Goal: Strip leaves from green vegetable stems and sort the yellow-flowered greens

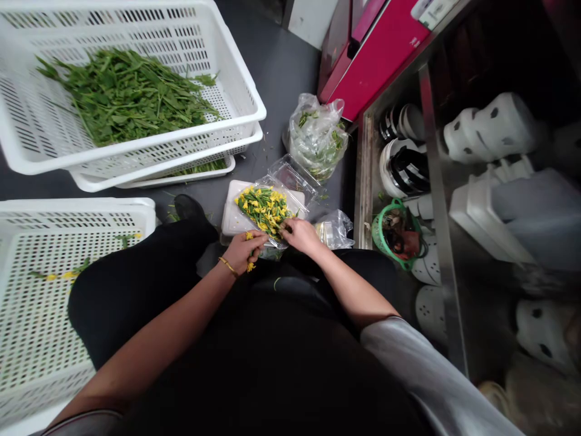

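My left hand is closed around some yellow-flowered green stems, with blossoms poking out above and below the fingers. My right hand is at the near right edge of a clear plastic box, its fingers pinched together among the contents; what they grip is hidden. Yellow flowers and cut green stems fill the box, whose clear lid is folded back on the far side. Beneath it is a white lidded container.
Stacked white baskets hold leafy greens at upper left. Another white basket contains a few flowering stems. A plastic bag of greens stands beyond the box. On the right, a metal shelf holds pots and a green basket.
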Tool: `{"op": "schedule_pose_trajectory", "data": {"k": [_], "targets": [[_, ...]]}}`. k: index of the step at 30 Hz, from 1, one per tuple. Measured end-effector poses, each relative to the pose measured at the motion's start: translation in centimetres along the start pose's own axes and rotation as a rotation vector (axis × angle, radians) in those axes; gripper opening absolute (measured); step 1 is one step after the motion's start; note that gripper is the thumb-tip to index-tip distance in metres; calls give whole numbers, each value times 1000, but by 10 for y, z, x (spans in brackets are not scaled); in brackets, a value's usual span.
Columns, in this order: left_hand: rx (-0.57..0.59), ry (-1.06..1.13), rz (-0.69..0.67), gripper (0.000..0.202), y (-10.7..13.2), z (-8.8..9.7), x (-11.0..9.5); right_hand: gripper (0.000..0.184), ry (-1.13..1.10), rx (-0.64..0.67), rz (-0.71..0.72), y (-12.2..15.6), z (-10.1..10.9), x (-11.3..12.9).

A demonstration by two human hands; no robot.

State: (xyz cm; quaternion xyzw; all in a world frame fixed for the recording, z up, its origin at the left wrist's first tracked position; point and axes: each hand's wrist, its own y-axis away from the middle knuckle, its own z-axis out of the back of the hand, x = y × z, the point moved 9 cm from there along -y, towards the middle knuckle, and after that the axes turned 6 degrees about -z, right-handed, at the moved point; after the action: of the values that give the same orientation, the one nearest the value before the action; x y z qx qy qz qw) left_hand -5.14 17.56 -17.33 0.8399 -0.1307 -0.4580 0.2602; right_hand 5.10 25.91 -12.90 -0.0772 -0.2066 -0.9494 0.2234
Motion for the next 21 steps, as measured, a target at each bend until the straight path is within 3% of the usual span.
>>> {"op": "schedule_pose_trajectory", "data": {"k": [3, 5, 8, 12, 14, 17, 21], "targets": [[15, -55, -43, 35, -2, -4, 2, 16, -187, -19, 81, 25, 13, 11], [42, -42, -75, 31, -2, -7, 0, 18, -304, 52, 175, 33, 11, 21], [68, 91, -93, 26, 0, -8, -6, 30, -444, 109, 167, 22, 5, 19], [269, 329, -109, 19, 11, -23, -20, 30, -225, -38, -32, -19, -3, 0], [324, 319, -114, 23, 15, -27, -23, 25, -59, 2, -73, -34, -15, 1], [248, 203, -97, 25, 14, -22, -16, 19, 16, 65, -133, -41, -23, -3], [77, 68, -56, 28, 3, -8, -1, 15, -129, 47, -112, -15, -10, -8]]}}
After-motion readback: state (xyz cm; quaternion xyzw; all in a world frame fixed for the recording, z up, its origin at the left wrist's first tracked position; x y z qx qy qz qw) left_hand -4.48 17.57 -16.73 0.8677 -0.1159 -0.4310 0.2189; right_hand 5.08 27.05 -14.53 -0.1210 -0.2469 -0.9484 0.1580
